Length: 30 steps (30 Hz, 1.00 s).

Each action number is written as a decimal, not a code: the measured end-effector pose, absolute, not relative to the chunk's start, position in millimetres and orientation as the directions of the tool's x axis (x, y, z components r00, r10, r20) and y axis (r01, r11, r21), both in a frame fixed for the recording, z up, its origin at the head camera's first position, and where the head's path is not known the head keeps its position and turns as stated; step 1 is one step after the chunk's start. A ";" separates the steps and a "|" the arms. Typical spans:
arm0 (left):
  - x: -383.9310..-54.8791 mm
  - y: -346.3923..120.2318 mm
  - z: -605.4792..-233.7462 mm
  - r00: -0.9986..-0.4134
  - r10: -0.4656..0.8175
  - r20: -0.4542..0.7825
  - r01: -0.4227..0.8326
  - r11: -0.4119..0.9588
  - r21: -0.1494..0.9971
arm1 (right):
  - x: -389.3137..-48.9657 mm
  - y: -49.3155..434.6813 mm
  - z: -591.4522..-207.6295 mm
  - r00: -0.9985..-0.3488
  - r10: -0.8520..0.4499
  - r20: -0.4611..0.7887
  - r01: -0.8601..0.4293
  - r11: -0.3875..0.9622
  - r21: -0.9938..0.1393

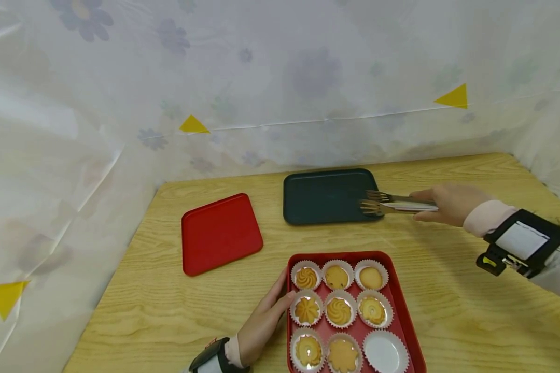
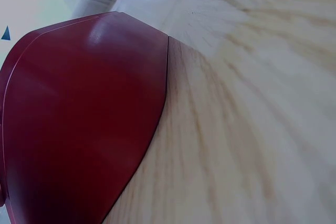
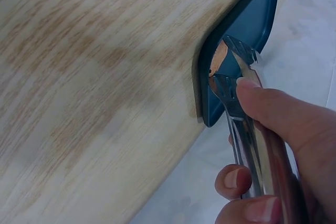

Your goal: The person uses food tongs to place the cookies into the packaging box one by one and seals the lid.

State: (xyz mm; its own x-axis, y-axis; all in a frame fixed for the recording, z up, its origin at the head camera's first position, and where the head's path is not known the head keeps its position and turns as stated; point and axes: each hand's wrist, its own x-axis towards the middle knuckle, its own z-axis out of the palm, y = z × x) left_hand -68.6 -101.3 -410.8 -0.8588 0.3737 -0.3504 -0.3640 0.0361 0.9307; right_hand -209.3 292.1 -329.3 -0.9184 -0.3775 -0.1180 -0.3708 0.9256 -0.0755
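Observation:
A red tray (image 1: 396, 300) at the front holds cookies in white paper cups. The front right cup (image 1: 386, 351) has no cookie in it. My left hand (image 1: 261, 324) grips the tray's left side, thumb over the rim and fingers along the outside; in the left wrist view the red tray wall (image 2: 89, 114) shows large and this hand is out of sight. My right hand (image 1: 452, 202) holds metal tongs with fork-shaped ends (image 1: 406, 204). The tines lie over the right end of a dark green tray (image 1: 326, 197), and a brown cookie (image 3: 218, 59) shows between them in the right wrist view.
A flat red tray (image 1: 221, 235) lies at the left of the wooden table (image 1: 177, 316). White flowered sheeting (image 1: 270, 67) hangs behind the table and at its sides, with yellow triangles (image 1: 195, 124) on it.

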 end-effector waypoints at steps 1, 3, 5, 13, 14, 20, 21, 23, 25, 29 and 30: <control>-68.5 -101.3 -411.0 -0.859 0.374 -0.349 -0.362 0.036 0.931 | -209.1 292.3 -329.7 -0.920 -0.373 -0.120 -0.366 0.927 -0.080; -68.3 -101.5 -411.2 -0.860 0.374 -0.348 -0.361 0.036 0.932 | -208.2 292.9 -330.5 -0.922 -0.367 -0.126 -0.358 0.930 -0.090; -68.3 -101.6 -411.5 -0.860 0.376 -0.344 -0.358 0.037 0.933 | -206.8 292.9 -330.6 -0.923 -0.363 -0.128 -0.353 0.931 -0.095; -67.9 -101.9 -411.2 -0.857 0.378 -0.351 -0.365 0.035 0.930 | -201.1 297.2 -329.0 -0.919 -0.380 -0.103 -0.369 0.923 -0.107; -68.0 -101.9 -411.1 -0.857 0.379 -0.350 -0.365 0.035 0.931 | -199.8 297.5 -328.4 -0.918 -0.384 -0.097 -0.374 0.921 -0.110; -69.4 -101.9 -410.9 -0.861 0.379 -0.340 -0.352 0.040 0.935 | -187.7 294.7 -320.9 -0.917 -0.391 -0.075 -0.380 0.917 -0.122; -69.6 -101.8 -410.9 -0.861 0.378 -0.339 -0.350 0.042 0.936 | -185.1 294.3 -319.2 -0.917 -0.392 -0.074 -0.382 0.916 -0.123; -70.1 -101.7 -411.2 -0.863 0.379 -0.334 -0.344 0.043 0.938 | -179.9 294.3 -316.1 -0.916 -0.394 -0.075 -0.382 0.915 -0.132; -70.7 -101.6 -411.6 -0.865 0.380 -0.329 -0.338 0.045 0.940 | -174.8 294.7 -313.4 -0.916 -0.394 -0.076 -0.382 0.914 -0.136; -71.7 -101.5 -411.4 -0.863 0.383 -0.329 -0.337 0.047 0.940 | -164.5 295.7 -309.1 -0.919 -0.387 -0.071 -0.375 0.917 -0.137; -71.9 -101.5 -411.1 -0.861 0.383 -0.334 -0.343 0.048 0.938 | -162.2 295.7 -308.4 -0.918 -0.390 -0.064 -0.380 0.916 -0.132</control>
State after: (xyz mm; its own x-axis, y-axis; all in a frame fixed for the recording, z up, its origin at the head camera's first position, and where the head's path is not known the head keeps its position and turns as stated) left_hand -71.9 -101.5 -411.1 -0.8610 0.3833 -0.3343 -0.3430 0.0476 0.9381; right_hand -162.2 295.7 -308.4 -0.9185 -0.3902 -0.0644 -0.3797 0.9156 -0.1321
